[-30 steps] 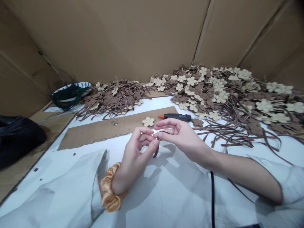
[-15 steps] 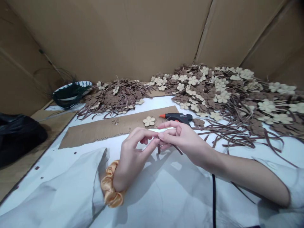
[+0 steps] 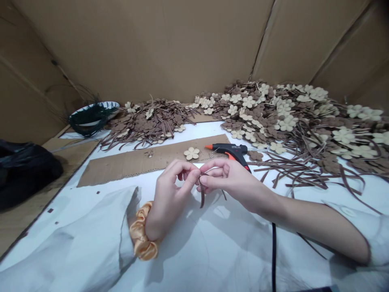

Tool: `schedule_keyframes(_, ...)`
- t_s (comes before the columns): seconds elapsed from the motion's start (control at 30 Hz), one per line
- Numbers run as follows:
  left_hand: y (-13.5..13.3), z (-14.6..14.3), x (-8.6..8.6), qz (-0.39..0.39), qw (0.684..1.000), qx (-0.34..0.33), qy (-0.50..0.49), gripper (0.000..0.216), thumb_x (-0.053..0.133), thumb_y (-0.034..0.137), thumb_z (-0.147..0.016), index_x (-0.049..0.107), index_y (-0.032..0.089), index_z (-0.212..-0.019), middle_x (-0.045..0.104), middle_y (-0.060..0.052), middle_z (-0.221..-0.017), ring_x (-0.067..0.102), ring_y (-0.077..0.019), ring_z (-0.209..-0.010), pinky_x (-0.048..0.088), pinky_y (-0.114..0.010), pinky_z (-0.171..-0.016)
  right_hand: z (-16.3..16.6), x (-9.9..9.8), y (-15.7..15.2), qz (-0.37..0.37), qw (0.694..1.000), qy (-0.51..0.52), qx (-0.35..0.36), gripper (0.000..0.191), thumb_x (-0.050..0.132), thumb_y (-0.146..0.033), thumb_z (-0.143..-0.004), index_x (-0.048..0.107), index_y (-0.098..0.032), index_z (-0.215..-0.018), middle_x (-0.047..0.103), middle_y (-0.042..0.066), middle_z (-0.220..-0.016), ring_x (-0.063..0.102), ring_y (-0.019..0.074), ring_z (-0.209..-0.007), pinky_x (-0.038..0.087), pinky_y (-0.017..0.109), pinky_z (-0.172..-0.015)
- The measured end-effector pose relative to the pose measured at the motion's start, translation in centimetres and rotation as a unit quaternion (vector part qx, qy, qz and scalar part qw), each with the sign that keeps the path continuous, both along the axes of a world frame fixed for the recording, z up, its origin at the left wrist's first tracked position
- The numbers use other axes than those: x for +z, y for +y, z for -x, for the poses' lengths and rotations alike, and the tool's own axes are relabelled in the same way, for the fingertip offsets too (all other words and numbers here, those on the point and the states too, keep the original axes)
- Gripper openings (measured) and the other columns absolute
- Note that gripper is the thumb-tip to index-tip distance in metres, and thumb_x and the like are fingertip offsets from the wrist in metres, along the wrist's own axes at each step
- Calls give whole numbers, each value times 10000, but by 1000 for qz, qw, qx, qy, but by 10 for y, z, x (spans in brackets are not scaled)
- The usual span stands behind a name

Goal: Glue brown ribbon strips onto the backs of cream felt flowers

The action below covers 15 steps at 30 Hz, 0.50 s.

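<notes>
Between my two hands is a narrow brown ribbon (image 3: 202, 195) with pale stitched edges, its ends hanging below the fingers. My left hand (image 3: 174, 188), with an orange scrunchie (image 3: 142, 233) at the wrist, pinches it between thumb and forefinger. Thumb and fingers of my right hand (image 3: 226, 174) grip the same ribbon close beside. The part of the ribbon inside the fingers is mostly hidden. Just beyond the hands, a cream felt flower (image 3: 191, 153) lies on a cardboard strip (image 3: 121, 169). A black glue gun (image 3: 235, 150) with an orange nozzle rests behind my right hand.
Brown and cream felt flowers (image 3: 285, 121) are heaped at the back right, with loose ribbons (image 3: 291, 170) before them. Another pile of flowers and ribbons (image 3: 148, 121) sits back left, beside a bowl (image 3: 115, 104) holding dark green strands. A black bag (image 3: 27, 174) is far left. Cardboard walls (image 3: 167, 48) stand behind.
My fingers have shifted on the ribbon, and a longer end now hangs below the left fingertips. The right fingers have curled in, uncovering more of the glue gun.
</notes>
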<state>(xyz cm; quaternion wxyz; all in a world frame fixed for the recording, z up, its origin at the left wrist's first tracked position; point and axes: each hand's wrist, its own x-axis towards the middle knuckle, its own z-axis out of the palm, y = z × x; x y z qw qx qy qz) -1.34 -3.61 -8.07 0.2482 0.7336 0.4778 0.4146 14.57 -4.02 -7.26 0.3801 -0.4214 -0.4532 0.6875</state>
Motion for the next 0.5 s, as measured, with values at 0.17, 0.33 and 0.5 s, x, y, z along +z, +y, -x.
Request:
schedule_keyframes(0.17,-1,0,0,37,999,8,9,202,500,301,-852,534,191,-685,556,8,-669,498,-141,-653,391,-250,-625,1,-1,-1,2,999,-32,8,287,720,-374,-681,599,-144,-802,662,7,-639,618,115,-609,486,268,-653)
schedule_keyframes(0.33,-1,-2,-1,66,998,10,-6,198,517,308,-837,535,189,-679,566,11,-663,497,-141,-646,389,-250,-624,3,-1,-2,-9,999,-51,18,282,680,-410,-711,611,-138,-740,643,13,-601,585,102,-581,453,246,-614)
schedule_keyframes(0.5,0,-2,-1,97,994,3,-41,189,480,314,-851,590,182,-772,619,-13,-752,545,-160,-720,404,-268,-677,0,2,-1,-24,998,-60,6,190,697,-310,-689,616,-138,-678,634,6,-622,552,88,-573,420,228,-579)
